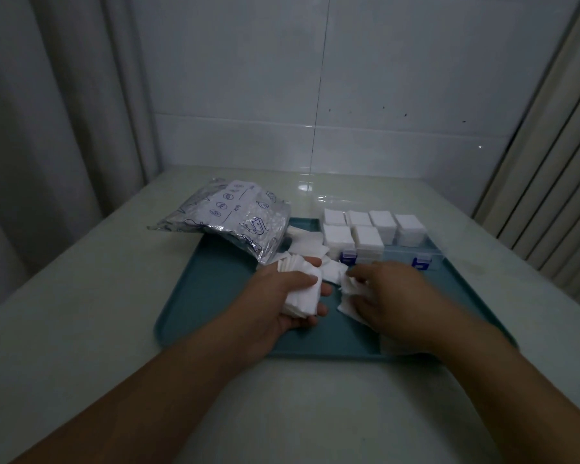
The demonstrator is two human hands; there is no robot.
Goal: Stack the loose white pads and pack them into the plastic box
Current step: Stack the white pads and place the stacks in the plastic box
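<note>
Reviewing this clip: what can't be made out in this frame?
Head view only:
- Right hand: motion-blurred; its grip on the loose pads is unclear.
- Plastic box: near compartments hidden behind the right hand.
- Stack of pads in the left hand: count unreadable.
- Foil bag: print too small.

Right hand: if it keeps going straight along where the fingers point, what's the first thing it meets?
The right hand points left across the tray. First contact is likely the pad stack gripped in the left hand; depth is unclear.
</note>
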